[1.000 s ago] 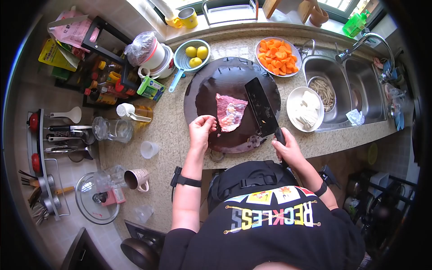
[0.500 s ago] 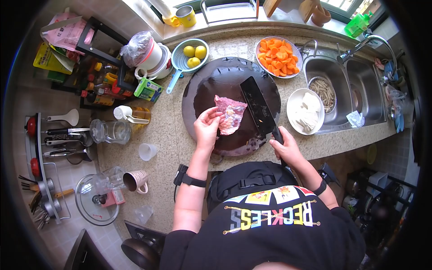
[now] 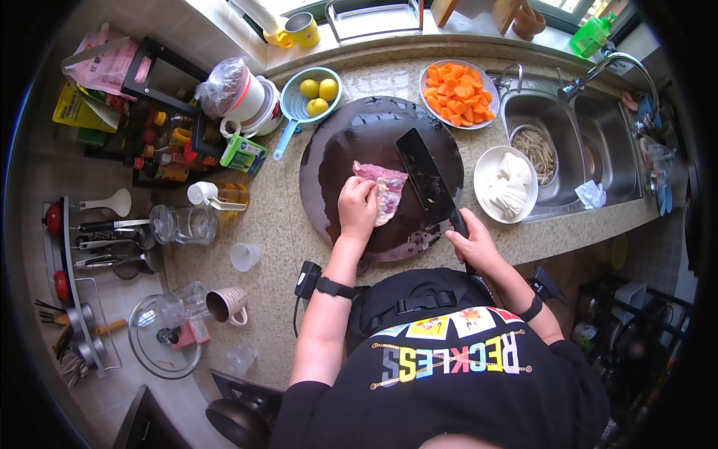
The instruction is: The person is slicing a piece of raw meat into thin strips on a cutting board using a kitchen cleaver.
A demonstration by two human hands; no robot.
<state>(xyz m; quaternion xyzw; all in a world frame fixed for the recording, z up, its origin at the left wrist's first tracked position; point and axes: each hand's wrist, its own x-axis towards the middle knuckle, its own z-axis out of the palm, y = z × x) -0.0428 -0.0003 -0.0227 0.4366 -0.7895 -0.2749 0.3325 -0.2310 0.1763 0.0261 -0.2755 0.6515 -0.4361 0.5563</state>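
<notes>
A piece of raw meat (image 3: 390,193), pink with pale fat, lies on the round dark cutting board (image 3: 336,161). My left hand (image 3: 358,206) is over its left part, with fingers pressed together on the meat. Closed around the handle of a black cleaver (image 3: 425,173) is my right hand (image 3: 474,240). The cleaver's broad blade rests over the board, just right of the meat and apart from it.
Sliced carrots (image 3: 458,93) fill a plate behind the board. A white bowl (image 3: 486,185) stands to the right, before the sink (image 3: 550,112). At the back left is a blue colander (image 3: 293,86) with yellow fruit. Left are a plastic cup (image 3: 244,257) and a mug (image 3: 226,305).
My left hand has moved slightly right and over the meat, and its fingers have closed on it. My right hand still holds the cleaver in nearly the same place.
</notes>
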